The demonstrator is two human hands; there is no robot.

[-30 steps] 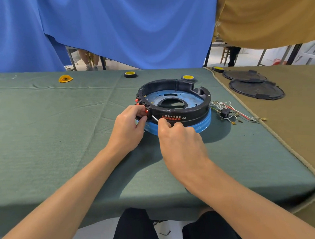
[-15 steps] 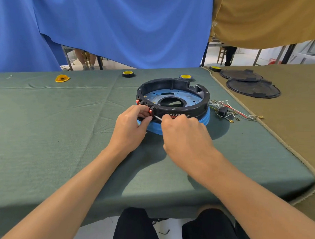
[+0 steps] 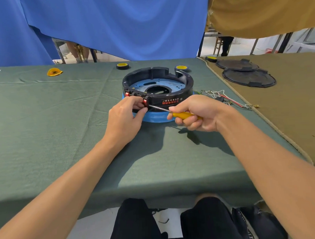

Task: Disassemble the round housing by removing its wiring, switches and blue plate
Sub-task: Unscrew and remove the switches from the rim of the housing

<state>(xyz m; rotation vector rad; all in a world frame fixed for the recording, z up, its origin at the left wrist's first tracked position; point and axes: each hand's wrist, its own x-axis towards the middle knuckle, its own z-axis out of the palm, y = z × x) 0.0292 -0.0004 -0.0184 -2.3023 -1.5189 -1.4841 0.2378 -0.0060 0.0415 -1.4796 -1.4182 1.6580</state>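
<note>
right hand (image 3: 197, 114) clenched on yellow-handled screwdriver (image 3: 181, 114), tip at red switch (image 3: 145, 102) on near-left wall of round housing (image 3: 170, 99). left hand (image 3: 124, 118) pinches that wall right by the switch, thumb just below the tip. i see housing mid green table (image 3: 46, 123) w/ blue plate (image 3: 169, 83) inside. wiring (image 3: 222, 97) lies loose on cloth just right of housing.

Red upside-down print on the round housing (image 3: 181, 96) wall, illegible
</note>
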